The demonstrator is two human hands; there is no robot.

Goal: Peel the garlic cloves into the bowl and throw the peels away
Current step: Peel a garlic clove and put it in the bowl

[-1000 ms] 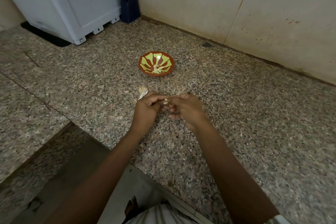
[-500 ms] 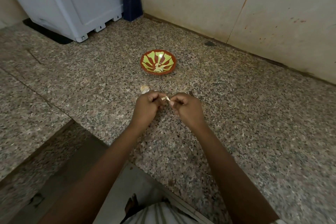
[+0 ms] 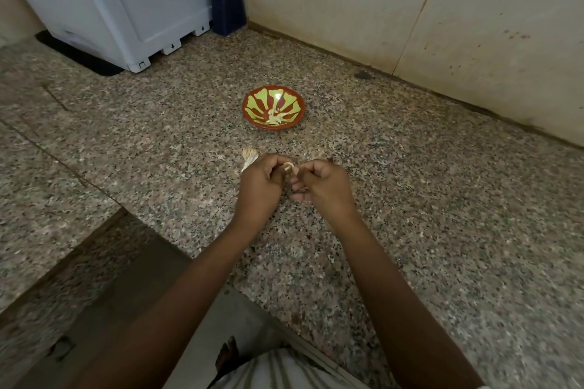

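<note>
Above the counter (image 3: 442, 205), left hand (image 3: 261, 184) and right hand (image 3: 327, 188), fingers (image 3: 296, 182) pinching one garlic clove (image 3: 287, 167), bowl (image 3: 245, 108) beyond

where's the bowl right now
Head view, centre: the red-and-green bowl sits on the granite counter, just beyond the left hand and right hand.

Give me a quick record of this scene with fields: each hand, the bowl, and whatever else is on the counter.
left hand: pinches a garlic clove
right hand: fingertips pinch the same clove
bowl: red with green pattern, beyond the hands, a few pale pieces inside
loose garlic: papery piece on the counter, just behind the left hand
background: white appliance, far left
</note>
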